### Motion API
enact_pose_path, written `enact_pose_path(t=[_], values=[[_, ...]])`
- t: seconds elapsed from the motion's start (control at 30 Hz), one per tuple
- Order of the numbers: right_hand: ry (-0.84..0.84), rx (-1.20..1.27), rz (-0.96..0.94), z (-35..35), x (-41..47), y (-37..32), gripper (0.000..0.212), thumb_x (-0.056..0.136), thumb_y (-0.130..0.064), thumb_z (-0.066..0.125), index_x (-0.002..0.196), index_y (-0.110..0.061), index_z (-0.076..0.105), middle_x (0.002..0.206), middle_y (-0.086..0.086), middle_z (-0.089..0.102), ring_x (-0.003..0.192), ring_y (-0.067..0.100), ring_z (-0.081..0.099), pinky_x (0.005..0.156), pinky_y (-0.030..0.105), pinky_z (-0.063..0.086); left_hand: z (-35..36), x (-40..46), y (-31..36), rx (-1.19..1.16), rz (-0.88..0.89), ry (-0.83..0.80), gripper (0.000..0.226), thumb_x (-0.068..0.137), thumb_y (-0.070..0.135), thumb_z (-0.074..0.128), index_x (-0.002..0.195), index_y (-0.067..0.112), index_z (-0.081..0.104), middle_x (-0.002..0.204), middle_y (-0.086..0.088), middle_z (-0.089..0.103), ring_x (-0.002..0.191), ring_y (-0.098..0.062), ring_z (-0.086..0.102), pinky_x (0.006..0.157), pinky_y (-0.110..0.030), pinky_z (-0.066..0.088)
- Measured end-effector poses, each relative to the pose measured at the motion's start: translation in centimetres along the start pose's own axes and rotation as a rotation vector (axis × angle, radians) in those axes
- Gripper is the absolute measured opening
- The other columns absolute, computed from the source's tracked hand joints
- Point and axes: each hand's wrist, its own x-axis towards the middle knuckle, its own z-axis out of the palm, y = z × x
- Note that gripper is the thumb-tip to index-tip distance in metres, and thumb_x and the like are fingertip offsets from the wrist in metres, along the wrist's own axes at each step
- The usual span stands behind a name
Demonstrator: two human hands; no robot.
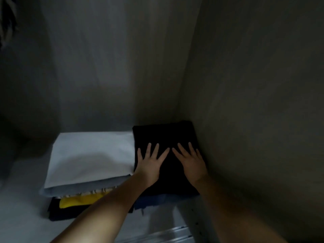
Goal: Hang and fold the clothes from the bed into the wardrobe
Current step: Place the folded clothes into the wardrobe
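A folded black garment (163,135) lies on top of a small pile in the right rear corner of the wardrobe shelf (21,199). My left hand (150,163) and my right hand (190,162) both lie flat on it, fingers straight and spread, pressing down. A blue garment (154,201) shows under the black one. To the left stands a second pile: a white folded piece (91,155) on top, then grey, striped, yellow (78,200) and black layers.
The wardrobe's right wall (254,102) stands close beside the black pile. Its back wall (105,67) is dim. A metal rail (166,234) runs along the shelf's front edge. Dark hanging fabric (7,23) shows at the top left.
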Motion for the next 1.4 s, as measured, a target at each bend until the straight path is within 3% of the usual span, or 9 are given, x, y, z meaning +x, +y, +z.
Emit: enact_pose_path(t=[0.3,0.47,0.53,0.7,0.8,0.93,1.1,1.23,1.4], values=[[-0.205,-0.039,-0.038,-0.3,-0.7,0.6,0.088,0.092,-0.029,0.051,0.151,-0.033,-0.015,0.156,-0.007,-0.029,0.145,0.029,-0.022,0.116,0.058,-0.002,-2.9,0.5,-0.1,-0.069,0.002,-0.288,0.084,0.09,0.04,0.047,0.151,0.035,-0.011,0.16,-0.006,-0.014,0.146,-0.029,-0.017,0.114,-0.059,-0.007],[-0.444,0.005,-0.019,-9.0,-1.6,0.3,0.066,0.099,-0.041,0.04,0.154,-0.024,0.009,0.161,0.005,0.008,0.147,0.028,0.013,0.117,0.048,0.021,-10.1,-3.4,-0.2,-0.075,0.03,-0.333,0.053,0.097,0.033,0.039,0.148,0.021,0.029,0.151,-0.011,0.03,0.139,-0.029,0.026,0.111,-0.046,0.025],[-0.426,0.102,0.015,-14.0,-2.8,-0.3,0.057,0.101,-0.039,0.037,0.152,-0.016,0.024,0.153,0.011,0.033,0.135,0.03,0.038,0.108,0.038,0.037,-14.6,-5.1,-0.3,-0.16,0.008,-0.346,0.048,0.098,0.03,0.038,0.145,0.019,0.036,0.144,-0.012,0.04,0.13,-0.031,0.039,0.104,-0.039,0.036],[-0.387,0.099,0.016,-28.3,-6.7,-2.2,0.046,0.104,-0.039,0.031,0.13,-0.008,0.052,0.129,0.014,0.055,0.116,0.029,0.053,0.082,0.03,0.038,-28.0,-8.7,-0.4,-0.296,-0.025,-0.178,0.035,0.098,0.025,0.04,0.125,0.011,0.055,0.122,-0.015,0.06,0.11,-0.031,0.057,0.083,-0.032,0.044],[-0.366,0.089,0.024,-36.1,-9.1,-3.0,0.041,0.103,-0.042,0.031,0.113,-0.012,0.057,0.111,0.011,0.058,0.109,0.029,0.056,0.076,0.03,0.037,-36.2,-11.2,0.4,-0.312,-0.041,-0.048,0.029,0.097,0.028,0.041,0.114,0.012,0.059,0.11,-0.013,0.065,0.101,-0.031,0.061,0.076,-0.032,0.045],[-0.376,0.058,0.052,-45.8,-12.5,-4.1,0.042,0.101,-0.037,0.035,0.121,-0.008,0.058,0.122,0.014,0.058,0.113,0.03,0.055,0.087,0.034,0.043,-45.4,-15.2,0.9,-0.342,-0.058,-0.028,0.027,0.096,0.027,0.045,0.111,0.011,0.061,0.111,-0.014,0.064,0.105,-0.032,0.06,0.082,-0.034,0.047],[-0.353,0.102,0.091,-53.8,-15.7,-5.6,0.041,0.102,-0.037,0.035,0.117,-0.005,0.057,0.096,0.008,0.059,0.088,0.025,0.061,0.06,0.027,0.045,-53.2,-19.6,0.8,-0.316,-0.057,0.001,0.03,0.097,0.021,0.045,0.116,0.004,0.061,0.12,-0.016,0.062,0.113,-0.03,0.056,0.086,-0.03,0.041],[-0.164,0.087,0.09,-55.7,-17.5,-6.7,0.041,0.1,-0.029,0.036,0.124,-0.004,0.057,0.13,0.018,0.056,0.118,0.033,0.054,0.09,0.034,0.045,-55.3,-21.9,0.3,-0.339,-0.066,-0.009,0.031,0.096,0.021,0.047,0.114,0.003,0.063,0.121,-0.016,0.061,0.111,-0.03,0.056,0.089,-0.031,0.044],[-0.101,0.097,0.09,-55.9,-20.1,-7.7,0.045,0.101,-0.036,0.032,0.124,-0.008,0.058,0.127,0.017,0.059,0.116,0.032,0.056,0.09,0.035,0.045,-55.8,-24.5,1.2,-0.351,-0.123,0.044,0.031,0.098,0.027,0.046,0.116,0.006,0.061,0.122,-0.014,0.06,0.112,-0.03,0.056,0.089,-0.031,0.045]])
